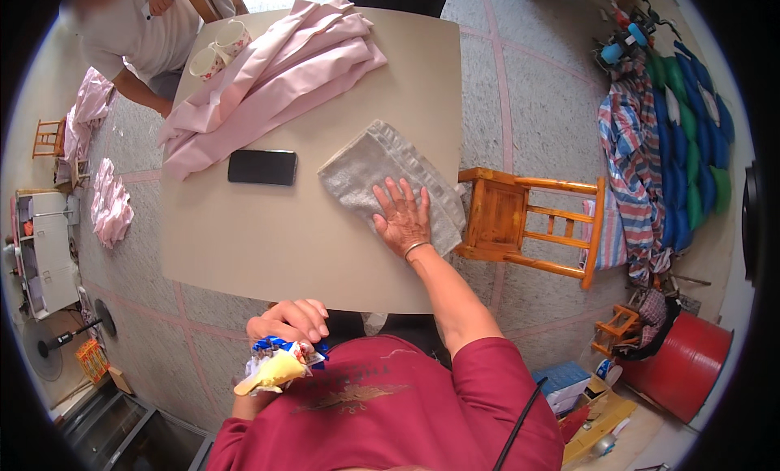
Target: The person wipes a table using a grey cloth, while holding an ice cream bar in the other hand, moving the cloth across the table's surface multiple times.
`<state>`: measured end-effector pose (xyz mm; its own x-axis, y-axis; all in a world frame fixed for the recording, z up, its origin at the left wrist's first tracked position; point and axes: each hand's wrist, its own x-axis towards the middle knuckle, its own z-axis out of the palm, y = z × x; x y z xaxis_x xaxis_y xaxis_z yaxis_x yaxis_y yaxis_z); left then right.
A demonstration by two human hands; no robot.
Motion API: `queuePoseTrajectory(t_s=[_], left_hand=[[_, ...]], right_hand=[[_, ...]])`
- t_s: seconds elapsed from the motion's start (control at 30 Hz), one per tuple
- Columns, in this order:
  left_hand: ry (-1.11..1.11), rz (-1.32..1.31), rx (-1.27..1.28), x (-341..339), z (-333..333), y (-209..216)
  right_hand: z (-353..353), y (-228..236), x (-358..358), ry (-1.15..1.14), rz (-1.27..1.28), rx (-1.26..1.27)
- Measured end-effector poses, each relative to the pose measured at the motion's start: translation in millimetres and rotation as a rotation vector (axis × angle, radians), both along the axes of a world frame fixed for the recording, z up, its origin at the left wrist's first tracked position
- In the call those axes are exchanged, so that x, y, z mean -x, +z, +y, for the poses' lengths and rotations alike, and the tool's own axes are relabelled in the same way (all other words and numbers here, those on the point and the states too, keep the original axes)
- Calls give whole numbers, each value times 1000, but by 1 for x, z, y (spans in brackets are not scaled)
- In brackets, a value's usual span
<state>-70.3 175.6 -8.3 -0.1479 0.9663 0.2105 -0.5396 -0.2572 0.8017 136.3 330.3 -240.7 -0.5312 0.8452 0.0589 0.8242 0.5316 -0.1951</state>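
Right hand flat, fingers spread on grey terry towel — left hand gripping crinkly packet

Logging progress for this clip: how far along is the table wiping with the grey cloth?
Done: can't tell which parts have been wiped. In hand: the right hand presses the grey cloth flat on the table near its right edge; the left hand holds a colourful toy. Left: the black phone and pink fabric cover the far side.

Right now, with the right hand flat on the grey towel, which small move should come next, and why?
Probably slide the right hand outward across the grey towel to smooth it: the towel lies flat but rumpled near the table edge, and the left hand is busy with a colourful packet.
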Motion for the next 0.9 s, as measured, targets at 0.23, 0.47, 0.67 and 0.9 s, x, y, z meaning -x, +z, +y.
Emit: queuePoseTrajectory(t_s=[0.23, 0.47, 0.67, 0.9], left_hand=[[88, 20, 37, -41, 32, -8], [246, 78, 120, -110, 70, -6], [418, 36, 151, -162, 78, 7], [597, 86, 142, -190, 60, 26]], right_hand=[[79, 11, -14, 154, -27, 103], [184, 3, -29, 489, -30, 99], [228, 27, -14, 605, -179, 265], [163, 0, 9, 397, 41, 166]])
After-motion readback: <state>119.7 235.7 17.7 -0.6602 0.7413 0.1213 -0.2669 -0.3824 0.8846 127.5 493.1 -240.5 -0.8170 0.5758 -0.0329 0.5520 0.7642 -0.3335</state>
